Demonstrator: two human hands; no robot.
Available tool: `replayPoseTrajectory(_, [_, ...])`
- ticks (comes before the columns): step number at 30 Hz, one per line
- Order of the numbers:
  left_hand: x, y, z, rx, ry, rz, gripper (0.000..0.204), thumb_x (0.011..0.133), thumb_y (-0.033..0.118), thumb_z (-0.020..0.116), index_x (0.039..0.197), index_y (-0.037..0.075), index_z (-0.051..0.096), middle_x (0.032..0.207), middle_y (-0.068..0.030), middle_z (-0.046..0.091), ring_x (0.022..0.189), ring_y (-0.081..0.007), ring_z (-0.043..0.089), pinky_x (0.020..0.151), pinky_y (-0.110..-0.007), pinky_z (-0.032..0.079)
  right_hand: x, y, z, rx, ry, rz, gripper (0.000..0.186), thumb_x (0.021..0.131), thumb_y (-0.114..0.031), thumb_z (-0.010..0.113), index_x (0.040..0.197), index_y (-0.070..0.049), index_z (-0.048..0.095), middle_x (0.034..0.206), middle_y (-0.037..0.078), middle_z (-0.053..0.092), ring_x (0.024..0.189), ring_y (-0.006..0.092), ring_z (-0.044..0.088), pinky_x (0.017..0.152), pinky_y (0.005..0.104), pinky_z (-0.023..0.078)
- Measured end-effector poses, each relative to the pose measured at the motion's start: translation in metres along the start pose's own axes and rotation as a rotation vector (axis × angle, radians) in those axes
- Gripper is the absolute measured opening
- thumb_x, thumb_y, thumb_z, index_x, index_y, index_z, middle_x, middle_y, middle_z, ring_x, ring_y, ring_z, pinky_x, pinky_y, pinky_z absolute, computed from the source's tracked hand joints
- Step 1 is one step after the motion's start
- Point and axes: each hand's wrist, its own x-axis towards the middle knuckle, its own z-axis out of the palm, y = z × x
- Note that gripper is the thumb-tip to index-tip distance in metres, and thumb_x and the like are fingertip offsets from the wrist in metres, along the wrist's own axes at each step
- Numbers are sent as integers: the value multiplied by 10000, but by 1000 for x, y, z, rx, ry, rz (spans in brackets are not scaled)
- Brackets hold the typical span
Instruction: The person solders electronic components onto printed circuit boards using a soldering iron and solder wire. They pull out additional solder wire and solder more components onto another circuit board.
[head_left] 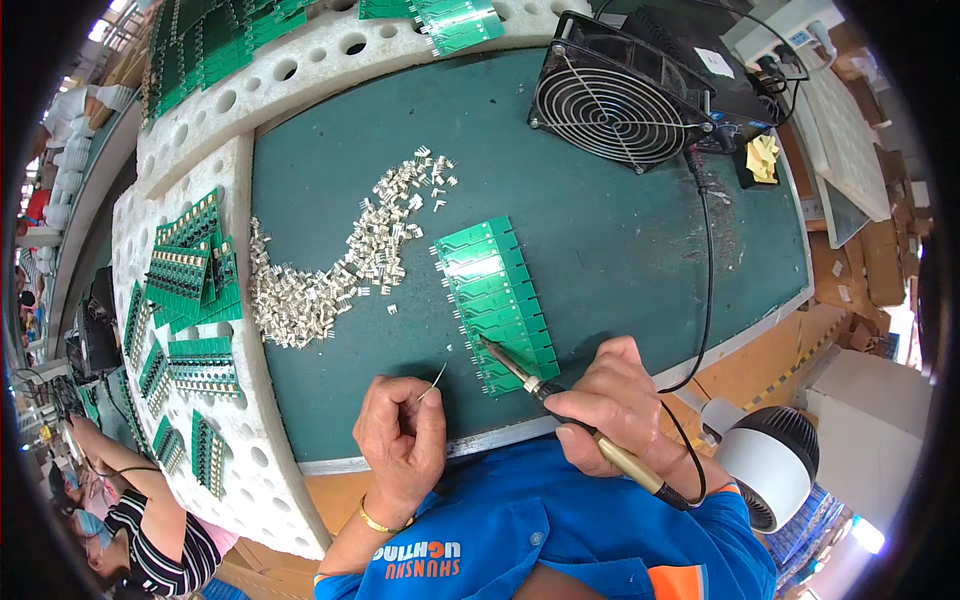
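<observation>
A green circuit board panel lies on the dark green mat, with small white connectors along its left edge. My right hand is closed round a soldering iron, whose tip meets the board near its lower left edge. Close to the mat's front edge, my left hand pinches a thin length of solder wire, its end pointing up toward the board but apart from it. Beyond the left hand spreads a loose heap of white connectors.
A black fan with a wire guard stands at the back right, beside a yellow sponge. The iron's cord runs along the mat's right. White foam trays hold several boards at left. Another person sits at far left.
</observation>
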Motion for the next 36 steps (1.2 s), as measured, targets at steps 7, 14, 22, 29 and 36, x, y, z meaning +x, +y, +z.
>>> replayPoseTrajectory(7, [-4,-9,0,-36,12,-11,102,954,51,613,902,20,531,775,-11,481,645,-65,418,565,-212,334,-2,5,-11,10,30,2,207,824,-152,703,1002,-49,681,686,17,595,579,192,536,642,365,392])
replayPoseTrajectory(14, [-4,-9,1,-126,70,-3,86,938,12,625,960,14,542,739,-60,564,583,-121,456,535,-260,398,-5,12,-9,71,64,-7,258,914,-270,673,1033,-40,683,754,47,576,615,213,537,640,381,405])
replayPoseTrajectory(22, [3,17,12,-245,-270,190,141,906,-2,651,975,36,534,718,-87,603,526,-187,568,477,-322,437,-6,-2,10,264,129,128,273,908,-264,717,1046,-36,663,873,95,546,685,197,548,595,329,448])
replayPoseTrajectory(29, [-5,28,20,-287,-376,230,134,926,72,654,991,44,541,748,-97,603,568,-241,604,506,-349,471,-13,-19,25,431,176,317,348,785,29,743,1081,-60,585,930,118,580,788,223,576,669,320,480])
replayPoseTrajectory(36, [-19,22,9,-249,-309,209,74,888,53,689,903,36,618,744,-89,608,565,-214,578,503,-324,451,-14,-22,15,578,336,438,320,816,47,682,1096,-35,550,831,61,572,769,152,513,697,279,444])
